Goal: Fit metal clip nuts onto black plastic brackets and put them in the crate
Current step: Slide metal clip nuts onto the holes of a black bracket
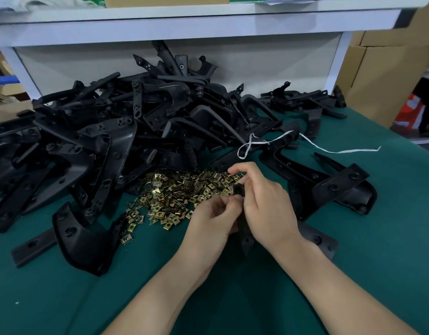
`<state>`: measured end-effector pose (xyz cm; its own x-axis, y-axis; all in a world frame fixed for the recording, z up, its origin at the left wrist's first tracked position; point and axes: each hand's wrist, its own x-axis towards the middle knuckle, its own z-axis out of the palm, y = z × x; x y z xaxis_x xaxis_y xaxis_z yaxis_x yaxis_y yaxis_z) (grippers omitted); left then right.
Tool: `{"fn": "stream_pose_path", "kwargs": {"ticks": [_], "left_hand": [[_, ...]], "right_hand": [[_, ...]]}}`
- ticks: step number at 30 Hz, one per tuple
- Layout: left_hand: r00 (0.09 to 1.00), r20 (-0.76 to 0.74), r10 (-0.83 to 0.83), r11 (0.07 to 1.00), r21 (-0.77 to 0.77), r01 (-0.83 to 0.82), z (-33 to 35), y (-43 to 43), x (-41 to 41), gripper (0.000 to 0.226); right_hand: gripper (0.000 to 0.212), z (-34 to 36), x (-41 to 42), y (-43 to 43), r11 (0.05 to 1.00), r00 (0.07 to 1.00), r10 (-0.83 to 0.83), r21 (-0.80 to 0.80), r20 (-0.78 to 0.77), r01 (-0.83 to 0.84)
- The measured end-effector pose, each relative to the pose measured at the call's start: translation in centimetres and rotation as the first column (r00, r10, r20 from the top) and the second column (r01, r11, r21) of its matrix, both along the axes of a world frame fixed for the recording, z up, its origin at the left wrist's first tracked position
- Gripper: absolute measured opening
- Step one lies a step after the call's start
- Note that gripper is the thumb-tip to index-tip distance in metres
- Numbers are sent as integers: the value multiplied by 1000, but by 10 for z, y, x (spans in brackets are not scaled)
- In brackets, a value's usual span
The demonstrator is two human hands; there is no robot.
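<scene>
Held bracket [246,239]: black plastic, lifted off the green mat [353,274] between both hands, just on the near side of the clip nut heap [177,192]. One holed end pokes up between the fingers.
Handling, bracket: I judge it light and stiff, matte enough not to slip. The long arm will lever about if held only at the tip, so I'd grip close to the hole being fitted.
Right hand [264,204]: thumb and fingers wrapped round the bracket's upper end, forefinger arched above it.
Left hand [212,215]: fingers curled in tight, tips pinched against the bracket edge below that end. I can't tell whether a nut sits between them.
Handling, clip nuts: small brass-coloured sprung metal, thin and probably sharp at the edges. They're easy to fumble, so I'd pinch one by its flat sides and slide the open mouth over the plastic edge.
Step, my read: seating a nut on the upper end.
Bracket pile [107,131]: big tangled stack behind and left of the heap. I expect them to snag on each other when pulled.
Loose brackets [329,182]: a few lie right of the hands, on the mat.
String [329,148]: white, draped across those brackets.
Crate: not in view.
Cardboard boxes [382,76]: far right, beyond the table.
</scene>
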<state>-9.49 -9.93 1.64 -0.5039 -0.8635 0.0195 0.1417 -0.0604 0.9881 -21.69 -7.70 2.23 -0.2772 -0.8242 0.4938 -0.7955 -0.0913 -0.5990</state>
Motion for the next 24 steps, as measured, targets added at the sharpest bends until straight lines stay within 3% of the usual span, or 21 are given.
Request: {"fn": "stream_pose_path", "kwargs": {"ticks": [7,20,24], "left_hand": [[984,-175,-34,974,214,71,4,-8,0,34],[964,-212,-159,974,127,188,4,-9,4,25],[964,-202,-173,977,91,195,4,-7,5,25]], "right_hand": [[35,3,-10,0,996,988,14,-87,156,0],[35,5,-8,2,994,988,26,-110,153,-9],[33,5,-5,4,988,997,11,-151,76,1]]}}
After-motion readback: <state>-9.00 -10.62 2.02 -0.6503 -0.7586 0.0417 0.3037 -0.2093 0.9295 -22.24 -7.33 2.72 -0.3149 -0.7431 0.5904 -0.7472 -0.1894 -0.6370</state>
